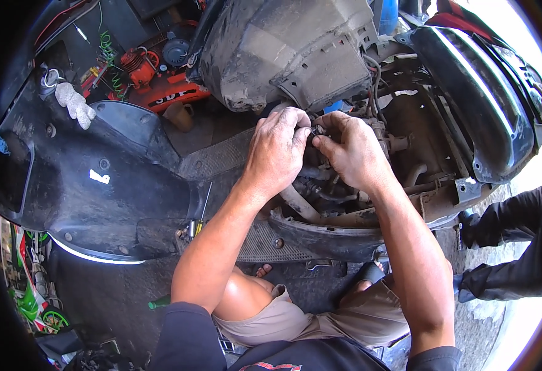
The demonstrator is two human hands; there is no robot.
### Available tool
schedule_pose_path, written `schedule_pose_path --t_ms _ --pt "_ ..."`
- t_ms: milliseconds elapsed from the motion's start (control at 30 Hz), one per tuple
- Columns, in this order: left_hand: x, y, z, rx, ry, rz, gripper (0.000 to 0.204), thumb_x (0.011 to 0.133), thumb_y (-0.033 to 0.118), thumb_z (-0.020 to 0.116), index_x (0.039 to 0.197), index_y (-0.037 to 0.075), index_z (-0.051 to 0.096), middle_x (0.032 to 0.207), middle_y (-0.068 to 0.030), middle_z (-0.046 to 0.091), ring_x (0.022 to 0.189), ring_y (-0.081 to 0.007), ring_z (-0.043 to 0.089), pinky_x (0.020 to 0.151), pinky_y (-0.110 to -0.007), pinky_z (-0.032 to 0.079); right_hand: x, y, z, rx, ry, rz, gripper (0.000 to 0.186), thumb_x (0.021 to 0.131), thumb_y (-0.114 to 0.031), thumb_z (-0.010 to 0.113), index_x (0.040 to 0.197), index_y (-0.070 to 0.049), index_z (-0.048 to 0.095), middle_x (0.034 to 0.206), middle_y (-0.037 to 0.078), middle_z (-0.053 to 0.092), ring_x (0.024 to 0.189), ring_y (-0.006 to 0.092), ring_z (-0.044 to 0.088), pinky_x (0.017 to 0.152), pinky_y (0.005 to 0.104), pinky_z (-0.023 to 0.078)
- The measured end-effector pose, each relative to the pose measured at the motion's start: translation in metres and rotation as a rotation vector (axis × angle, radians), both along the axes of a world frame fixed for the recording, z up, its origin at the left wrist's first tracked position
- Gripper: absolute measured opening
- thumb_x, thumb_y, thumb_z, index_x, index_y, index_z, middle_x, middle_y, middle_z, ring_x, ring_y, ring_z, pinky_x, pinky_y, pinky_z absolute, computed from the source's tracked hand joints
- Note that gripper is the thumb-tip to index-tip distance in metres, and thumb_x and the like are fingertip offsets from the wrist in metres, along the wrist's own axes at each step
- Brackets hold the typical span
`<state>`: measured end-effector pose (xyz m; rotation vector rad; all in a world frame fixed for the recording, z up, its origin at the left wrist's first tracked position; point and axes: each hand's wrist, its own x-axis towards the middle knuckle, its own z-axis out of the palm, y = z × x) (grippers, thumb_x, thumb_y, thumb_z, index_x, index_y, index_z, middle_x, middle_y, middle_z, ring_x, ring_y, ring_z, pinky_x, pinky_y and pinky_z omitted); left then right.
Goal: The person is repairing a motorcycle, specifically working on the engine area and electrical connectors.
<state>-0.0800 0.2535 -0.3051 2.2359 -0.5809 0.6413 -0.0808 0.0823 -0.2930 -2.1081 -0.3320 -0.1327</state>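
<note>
Both of my hands meet over the opened engine bay (407,154) of a scooter. My left hand (277,148) has thumb and fingers pinched on a small dark part (314,132), too small to name. My right hand (351,154) pinches at the same part, fingers curled, thumb close to my left thumb. Hoses, cables and metal engine parts lie under and around my hands. Just above them is a dusty grey plastic box (283,49).
Dark body panels (79,173) and a ribbed footboard (265,241) spread left, with tools (193,229) on it. A red compressor (166,93) stands behind. A long black panel (469,99) is at the upper right. Another person's legs (506,272) are at the right.
</note>
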Motion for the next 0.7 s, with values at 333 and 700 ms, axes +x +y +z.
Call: schedule_pose_path --t_ms 333,700 --pt "0.013 0.002 -0.003 -0.117 0.093 -0.035 0.01 0.093 0.003 0.062 0.102 0.0 0.061 0.086 -0.0137 0.067 0.078 -0.0226 0.065 0.074 -0.036 0.051 -0.004 -0.004 0.01 0.022 0.069 0.068 0.033 0.086 -0.008 0.069 0.114 0.008 0.066 0.1 0.026 0.072 0.095 0.0312 0.072 0.087 0.0378 0.054" --pt "0.014 0.003 0.005 -0.152 0.054 -0.033 0.01 0.088 0.002 0.068 0.098 -0.001 0.066 0.09 -0.0085 0.067 0.079 -0.0191 0.064 0.074 -0.033 0.051 -0.001 -0.003 -0.001 0.225 0.191 0.103 0.039 0.087 -0.012 0.068 0.12 0.01 0.064 0.107 0.022 0.073 0.103 0.0283 0.07 0.092 0.0356 0.053"
